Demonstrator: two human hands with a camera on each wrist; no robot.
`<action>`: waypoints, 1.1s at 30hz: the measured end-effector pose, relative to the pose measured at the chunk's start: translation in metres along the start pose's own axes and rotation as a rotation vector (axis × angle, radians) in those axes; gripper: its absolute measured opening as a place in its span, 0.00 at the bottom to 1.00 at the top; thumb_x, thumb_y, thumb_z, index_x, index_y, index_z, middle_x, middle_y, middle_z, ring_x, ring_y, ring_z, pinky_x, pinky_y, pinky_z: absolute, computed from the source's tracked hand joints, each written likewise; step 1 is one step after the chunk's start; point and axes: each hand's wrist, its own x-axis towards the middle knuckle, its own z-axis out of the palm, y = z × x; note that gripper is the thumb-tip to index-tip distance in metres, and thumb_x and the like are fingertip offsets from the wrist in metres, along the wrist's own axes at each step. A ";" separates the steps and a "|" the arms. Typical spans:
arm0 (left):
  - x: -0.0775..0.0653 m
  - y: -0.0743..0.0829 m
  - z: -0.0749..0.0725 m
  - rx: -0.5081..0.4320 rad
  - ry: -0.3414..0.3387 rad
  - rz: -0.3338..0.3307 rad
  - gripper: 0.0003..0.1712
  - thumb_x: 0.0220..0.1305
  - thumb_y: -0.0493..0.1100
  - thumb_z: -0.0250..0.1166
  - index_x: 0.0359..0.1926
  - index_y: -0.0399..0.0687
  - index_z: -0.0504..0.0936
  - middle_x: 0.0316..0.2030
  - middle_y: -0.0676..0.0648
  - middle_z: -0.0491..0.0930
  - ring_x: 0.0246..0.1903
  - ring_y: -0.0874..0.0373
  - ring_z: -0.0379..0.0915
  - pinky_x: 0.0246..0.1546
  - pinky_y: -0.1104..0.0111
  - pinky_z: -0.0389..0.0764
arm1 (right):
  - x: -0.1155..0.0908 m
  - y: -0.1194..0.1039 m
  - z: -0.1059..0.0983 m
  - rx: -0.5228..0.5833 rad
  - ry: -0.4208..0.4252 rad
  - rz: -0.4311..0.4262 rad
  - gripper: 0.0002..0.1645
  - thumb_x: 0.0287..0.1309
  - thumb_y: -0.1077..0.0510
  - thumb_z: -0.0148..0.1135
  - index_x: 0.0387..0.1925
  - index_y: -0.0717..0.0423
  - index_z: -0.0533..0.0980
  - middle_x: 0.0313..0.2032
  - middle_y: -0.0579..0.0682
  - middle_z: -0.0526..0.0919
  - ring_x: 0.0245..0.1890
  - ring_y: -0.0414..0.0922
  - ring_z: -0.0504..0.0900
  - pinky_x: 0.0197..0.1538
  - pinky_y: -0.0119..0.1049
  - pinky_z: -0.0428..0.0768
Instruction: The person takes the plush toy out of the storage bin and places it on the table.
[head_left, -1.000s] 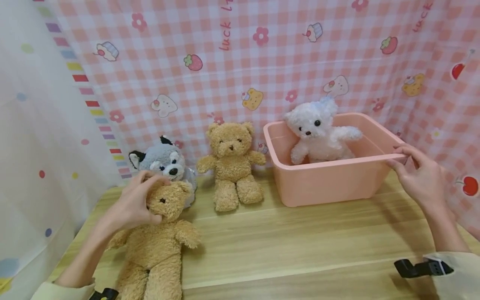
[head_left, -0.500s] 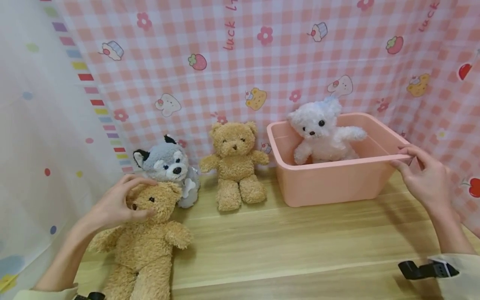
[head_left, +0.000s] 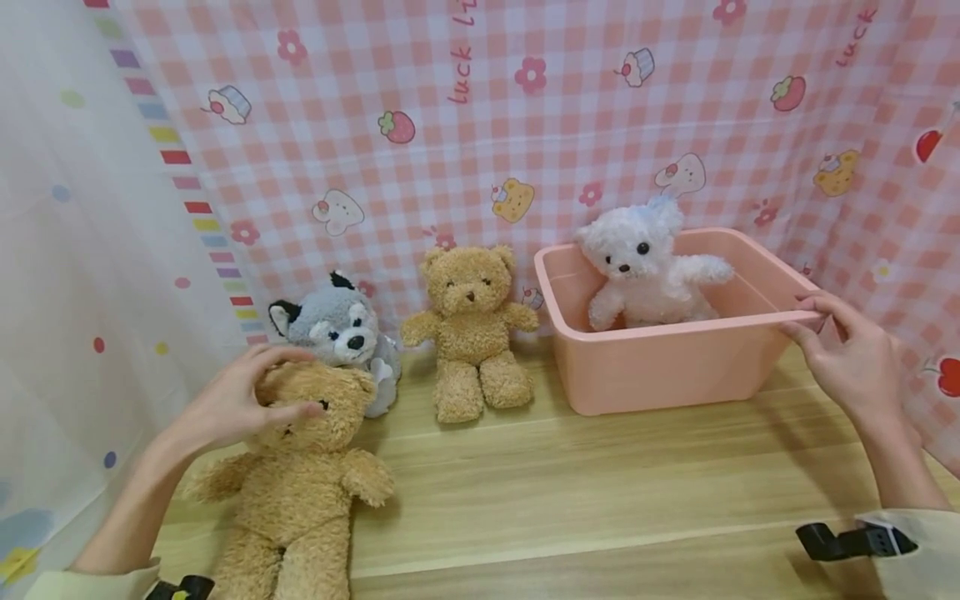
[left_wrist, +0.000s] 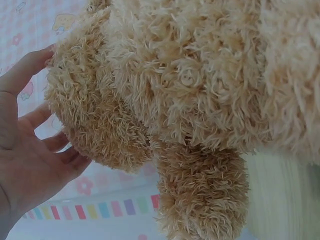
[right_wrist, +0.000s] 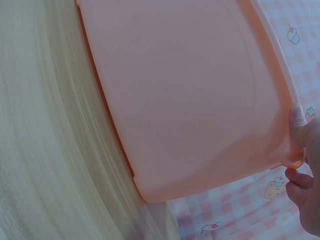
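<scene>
My left hand (head_left: 225, 408) grips the head of a large tan teddy bear (head_left: 296, 492), which is upright at the table's left front. In the left wrist view, the fingers of that hand (left_wrist: 25, 160) curve about the head of the shaggy bear (left_wrist: 190, 75). My right hand (head_left: 855, 358) pinches the front right corner of a pink plastic bin's rim. This bin (head_left: 667, 367) stands on the table, and a white teddy bear (head_left: 637, 267) sits inside it. The right wrist view shows my thumb and fingers (right_wrist: 299, 122) on the corner of the bin (right_wrist: 175, 100).
A smaller tan teddy bear (head_left: 470, 333) sits against the back cloth, left of the bin. Behind the large bear is a grey husky plush (head_left: 337, 329), partly covered. Pink checked cloth (head_left: 450, 183) hangs behind the wooden table (head_left: 570, 508), and a white dotted curtain (head_left: 67, 292) hangs at left.
My left hand has shifted the large bear left, then slightly back right, with its head turning a little. The right hand stays on the bin's rim. The head view has shifted slightly.
</scene>
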 end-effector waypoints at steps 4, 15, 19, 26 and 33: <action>0.004 0.002 0.001 0.013 0.006 0.039 0.35 0.50 0.57 0.68 0.57 0.51 0.70 0.53 0.45 0.67 0.51 0.44 0.62 0.44 0.37 0.65 | 0.000 0.000 0.000 -0.004 0.003 -0.001 0.19 0.46 0.51 0.70 0.42 0.51 0.80 0.41 0.20 0.73 0.24 0.32 0.63 0.29 0.26 0.58; 0.013 0.010 0.002 -0.023 -0.011 0.071 0.34 0.51 0.55 0.67 0.57 0.48 0.70 0.53 0.46 0.70 0.52 0.46 0.64 0.49 0.40 0.64 | -0.001 0.000 0.001 -0.007 -0.015 0.011 0.21 0.47 0.50 0.69 0.44 0.50 0.79 0.46 0.39 0.79 0.28 0.29 0.65 0.35 0.20 0.60; 0.014 0.010 0.008 -0.029 -0.064 0.075 0.34 0.52 0.56 0.67 0.57 0.47 0.70 0.53 0.45 0.71 0.51 0.47 0.66 0.50 0.44 0.67 | -0.001 0.000 0.001 -0.019 -0.021 0.008 0.20 0.47 0.49 0.69 0.44 0.49 0.79 0.41 0.25 0.74 0.21 0.33 0.61 0.30 0.26 0.59; 0.014 0.005 0.020 -0.073 -0.113 0.102 0.38 0.48 0.55 0.69 0.59 0.49 0.67 0.56 0.43 0.67 0.52 0.44 0.65 0.48 0.45 0.70 | 0.000 -0.003 0.001 -0.003 0.008 -0.002 0.20 0.46 0.51 0.70 0.43 0.51 0.80 0.43 0.29 0.77 0.23 0.33 0.63 0.31 0.24 0.59; 0.008 -0.005 0.037 -0.042 -0.107 0.084 0.47 0.40 0.40 0.74 0.61 0.51 0.60 0.59 0.40 0.59 0.58 0.41 0.56 0.50 0.37 0.62 | 0.000 -0.002 -0.001 0.014 0.007 0.001 0.20 0.46 0.52 0.70 0.43 0.52 0.79 0.45 0.34 0.79 0.26 0.34 0.64 0.34 0.20 0.59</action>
